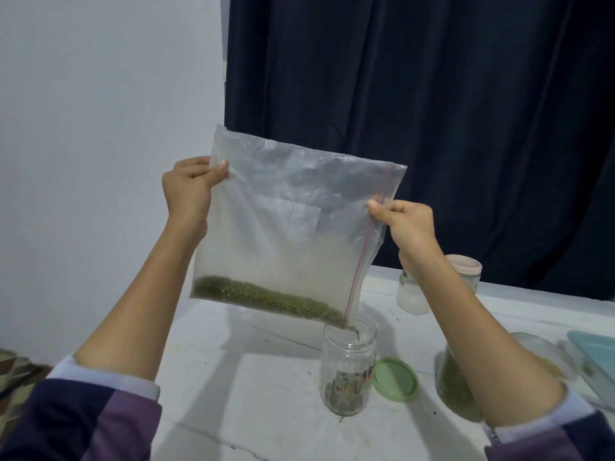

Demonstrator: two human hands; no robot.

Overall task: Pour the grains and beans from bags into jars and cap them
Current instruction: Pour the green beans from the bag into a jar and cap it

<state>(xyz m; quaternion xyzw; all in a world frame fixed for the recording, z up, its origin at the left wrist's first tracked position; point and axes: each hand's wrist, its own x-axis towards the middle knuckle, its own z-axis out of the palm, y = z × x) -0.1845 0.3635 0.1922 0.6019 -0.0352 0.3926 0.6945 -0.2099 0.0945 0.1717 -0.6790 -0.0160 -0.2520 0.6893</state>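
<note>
A large clear zip bag (286, 227) with a red seal strip hangs tilted above the table. My left hand (191, 188) pinches its upper left edge. My right hand (404, 221) pinches the right edge by the seal. Green beans (266, 299) lie along the bag's low edge and trickle from its lower right corner into an open glass jar (347, 367), which holds a shallow layer at its bottom. The jar's green lid (395, 379) lies flat just to its right.
A second jar filled with green beans (457, 390) stands behind my right forearm. A capped jar with a pale pink lid (464, 271) and a white bottle (411, 296) stand further back. A light blue tray (595, 357) is at the right edge of the white table (253, 377).
</note>
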